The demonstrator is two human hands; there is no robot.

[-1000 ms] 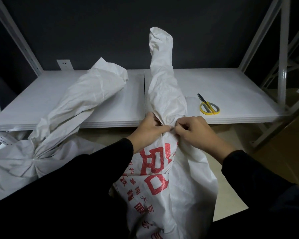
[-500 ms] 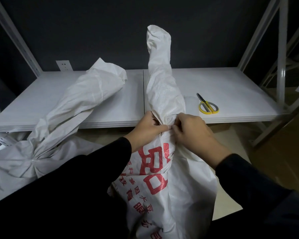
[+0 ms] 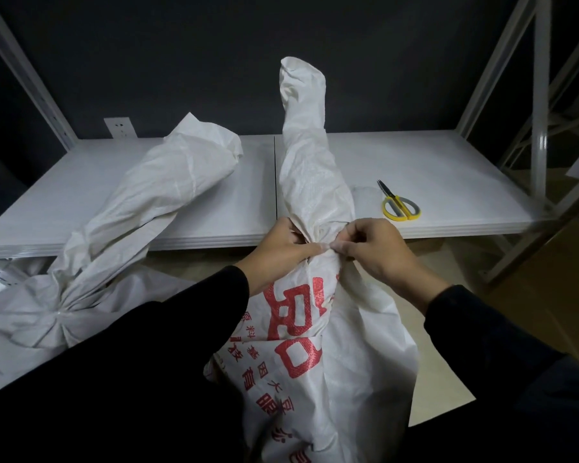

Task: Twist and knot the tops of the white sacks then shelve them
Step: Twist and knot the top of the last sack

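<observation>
— Both hands have hardly shifted since a moment ago, have they?
— Hardly. The right hand (image 3: 378,252) has raised its knuckles a little and nips with its fingertips, where before it lay flatter on the cloth. The twisted top (image 3: 310,168) has leaned a touch toward the left of the frame.
— What is each hand doing?
— The left hand (image 3: 278,252) wraps the neck of the printed sack (image 3: 355,355) from the left, fingers curled into the gathers. The right one pinches a fold there between thumb and forefinger. The two sets of fingertips meet at centre frame (whether anything is held between them, I can't tell).
— And the sack itself?
— It stands in front of the shelf (image 3: 432,168), at lower centre, red characters facing us, between two black sleeves. Its top rises from the hands, past the shelf's front edge, against the dark wall.
— The other one?
— The second sack (image 3: 154,202) is on the left. Its body sits low in the lower left, below the shelf's front edge, with the neck cinched tight. Its loose top lies slantwise over the left board.
— Anything else up there?
— Yellow-handled scissors (image 3: 400,207) lie right of centre, near the front edge, close to the twisted top but apart from it. A white wall socket (image 3: 119,127) shows at upper left, behind the shelf.
</observation>
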